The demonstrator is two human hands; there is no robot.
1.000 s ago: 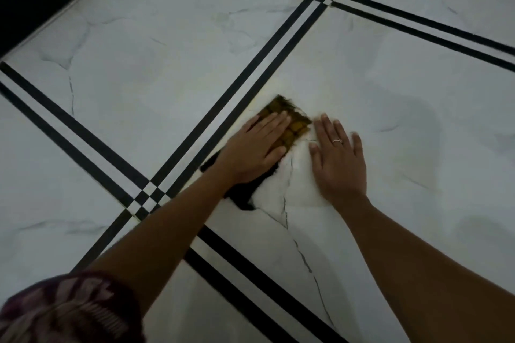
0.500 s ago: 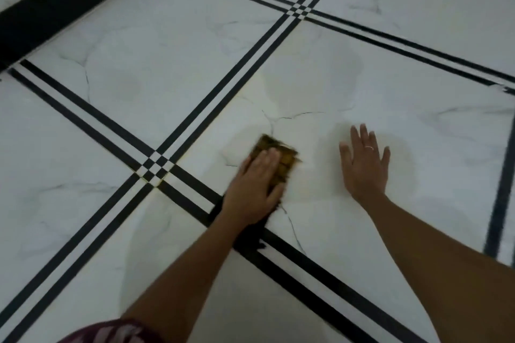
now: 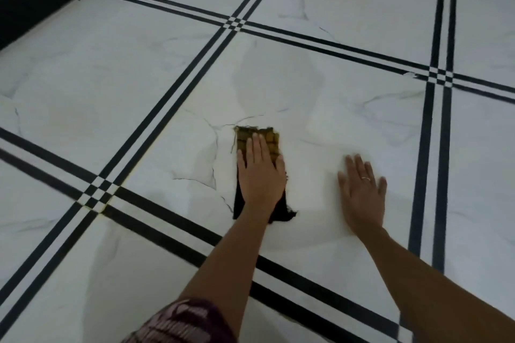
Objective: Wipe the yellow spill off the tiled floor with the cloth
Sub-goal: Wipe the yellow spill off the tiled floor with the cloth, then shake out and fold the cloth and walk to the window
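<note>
A faint yellow spill is lying at the crossing of the tile lines. The left hand is pressing flat, fingers open, on the cloth. The right hand is resting open on the tiled floor, wearing a ring.

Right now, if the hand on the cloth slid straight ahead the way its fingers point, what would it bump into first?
Nothing solid: the left hand and cloth would meet only bare floor, then probably the black tile stripes.

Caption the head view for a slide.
Left hand presses a yellow-stained cloth on the white tiled floor; right hand braces flat.
</note>
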